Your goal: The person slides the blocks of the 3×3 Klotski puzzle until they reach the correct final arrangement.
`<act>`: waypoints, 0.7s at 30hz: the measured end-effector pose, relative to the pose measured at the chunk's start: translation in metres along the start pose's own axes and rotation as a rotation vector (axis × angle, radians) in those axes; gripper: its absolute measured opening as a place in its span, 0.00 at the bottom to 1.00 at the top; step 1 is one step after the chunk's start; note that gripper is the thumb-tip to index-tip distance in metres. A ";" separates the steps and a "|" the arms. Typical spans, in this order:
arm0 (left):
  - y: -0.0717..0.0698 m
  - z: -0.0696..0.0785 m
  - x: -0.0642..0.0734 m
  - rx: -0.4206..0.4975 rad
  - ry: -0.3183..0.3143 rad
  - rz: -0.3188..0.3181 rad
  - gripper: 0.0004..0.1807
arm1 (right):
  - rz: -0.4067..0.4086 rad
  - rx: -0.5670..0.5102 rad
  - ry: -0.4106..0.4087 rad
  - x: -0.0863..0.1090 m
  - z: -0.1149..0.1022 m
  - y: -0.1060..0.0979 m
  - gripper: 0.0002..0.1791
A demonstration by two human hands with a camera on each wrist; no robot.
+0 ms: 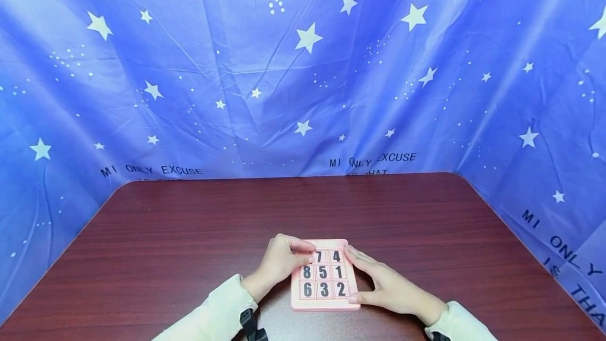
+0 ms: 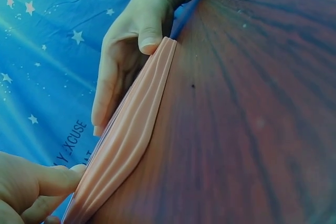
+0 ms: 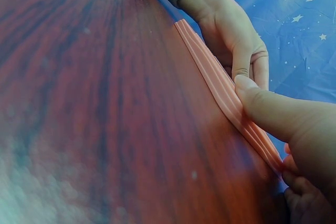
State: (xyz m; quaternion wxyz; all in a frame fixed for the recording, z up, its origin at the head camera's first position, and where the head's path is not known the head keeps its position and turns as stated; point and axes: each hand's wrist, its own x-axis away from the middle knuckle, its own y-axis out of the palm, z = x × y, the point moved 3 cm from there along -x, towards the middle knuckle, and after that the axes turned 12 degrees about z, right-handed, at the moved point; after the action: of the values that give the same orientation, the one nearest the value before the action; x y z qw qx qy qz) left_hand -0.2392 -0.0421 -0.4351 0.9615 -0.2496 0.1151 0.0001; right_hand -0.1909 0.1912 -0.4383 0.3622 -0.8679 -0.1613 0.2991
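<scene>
A pink number slide puzzle lies flat on the table in the head view. Its visible tiles show 7 and 4, then 8, 5 and 1, then 6, 3 and 2. My left hand reaches over the top left corner and hides that part. Its extended forefinger and thumb touch the face beside the 7 and above the 8. My right hand holds the puzzle's right side, thumb at the lower right corner and fingers along the upper right edge. Ridged pink sides of the puzzle show in the right wrist view.
The dark red wood-grain table stretches beyond the puzzle on every side. A blue curtain with white stars and lettering hangs behind its far edge and along both sides. A black strap circles my left wrist over a pale sleeve.
</scene>
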 end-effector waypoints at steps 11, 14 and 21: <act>0.004 0.005 0.001 -0.057 0.023 0.012 0.11 | 0.005 -0.001 0.003 0.000 0.000 0.000 0.46; 0.003 0.006 0.002 -0.057 0.027 0.012 0.11 | 0.005 -0.005 -0.001 0.000 0.000 0.000 0.46; 0.002 0.004 0.002 -0.039 0.033 -0.001 0.11 | 0.005 -0.004 0.005 0.000 0.000 0.000 0.46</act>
State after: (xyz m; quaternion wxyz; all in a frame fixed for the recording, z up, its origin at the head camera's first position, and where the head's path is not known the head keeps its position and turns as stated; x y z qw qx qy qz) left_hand -0.2369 -0.0381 -0.4328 0.9544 -0.2682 0.1308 -0.0021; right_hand -0.1906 0.1912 -0.4385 0.3602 -0.8698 -0.1586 0.2975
